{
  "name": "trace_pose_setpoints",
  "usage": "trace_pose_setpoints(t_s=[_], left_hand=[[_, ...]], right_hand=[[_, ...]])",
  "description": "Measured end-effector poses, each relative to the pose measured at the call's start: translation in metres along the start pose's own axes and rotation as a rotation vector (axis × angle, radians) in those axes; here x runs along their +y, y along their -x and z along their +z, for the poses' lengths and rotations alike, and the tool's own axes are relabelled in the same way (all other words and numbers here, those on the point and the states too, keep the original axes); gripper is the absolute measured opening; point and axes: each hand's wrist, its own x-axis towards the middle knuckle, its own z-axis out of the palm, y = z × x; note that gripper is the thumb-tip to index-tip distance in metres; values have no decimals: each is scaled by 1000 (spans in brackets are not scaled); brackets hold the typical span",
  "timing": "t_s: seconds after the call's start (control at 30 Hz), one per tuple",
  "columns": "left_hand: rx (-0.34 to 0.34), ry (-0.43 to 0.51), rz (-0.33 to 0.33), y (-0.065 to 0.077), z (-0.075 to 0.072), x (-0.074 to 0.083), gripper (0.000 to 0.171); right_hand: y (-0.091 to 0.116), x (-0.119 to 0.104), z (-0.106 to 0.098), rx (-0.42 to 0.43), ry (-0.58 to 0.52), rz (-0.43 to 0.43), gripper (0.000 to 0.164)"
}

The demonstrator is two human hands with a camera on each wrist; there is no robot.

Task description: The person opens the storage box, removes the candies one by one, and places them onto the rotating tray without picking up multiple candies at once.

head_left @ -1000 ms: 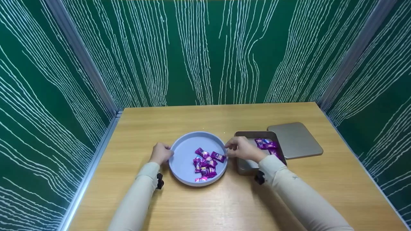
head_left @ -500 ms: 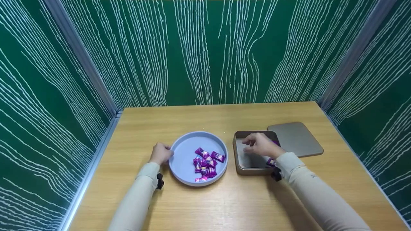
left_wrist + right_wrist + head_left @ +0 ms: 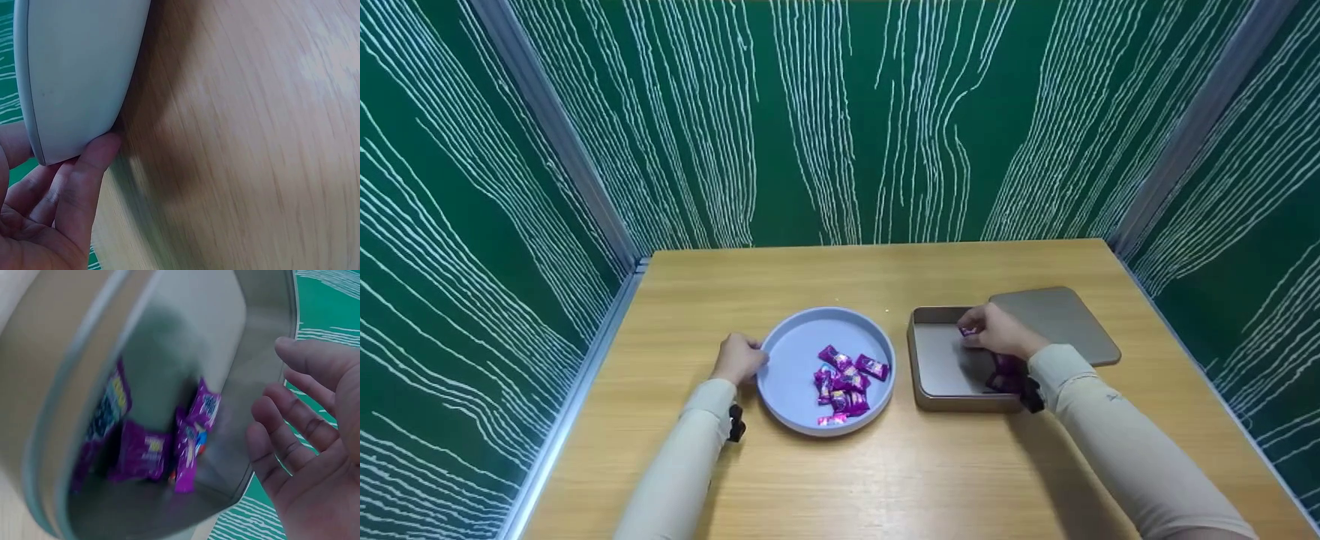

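Note:
My left hand (image 3: 737,358) holds the left rim of a round, pale lavender plate (image 3: 787,360), and the left wrist view shows fingertips against its underside. Several purple wrapped candies (image 3: 847,381) lie in the plate, mostly right of its middle. Over the right part of an open rectangular metal tin (image 3: 949,367) is my right hand (image 3: 997,330). In the right wrist view, its thumb and fingers are spread apart with nothing between them. More purple candies (image 3: 143,450) lie inside the tin; in the head view my hand and wrist partly hide them, and one shows by the fingertips.
The tin's flat lid (image 3: 1061,322) lies behind and right of it, partly hidden by my right hand. A wooden table (image 3: 840,487) carries everything. Green panels (image 3: 870,150) with white wavy lines stand behind and at both sides.
My right hand has moved right, from the plate's right rim to over the tin's candies. My left hand and the plate stay in place.

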Motion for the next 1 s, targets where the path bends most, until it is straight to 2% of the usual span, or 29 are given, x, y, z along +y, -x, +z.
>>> trace_pose_setpoints(t_s=[0.2,0.53,0.8,1.0], left_hand=[[3,11,-15,2,1,1,32],[-6,12,-24,0,1,0,39],[-14,6,-34,-4,0,-1,32],[-34,-7,-41,-3,-2,0,37]], right_hand=[[-1,7,-4,-48,22,87,32],[-4,12,-1,-93,63,153,48],[-4,14,5,-74,84,83,49],[-2,16,11,-69,114,58,44]])
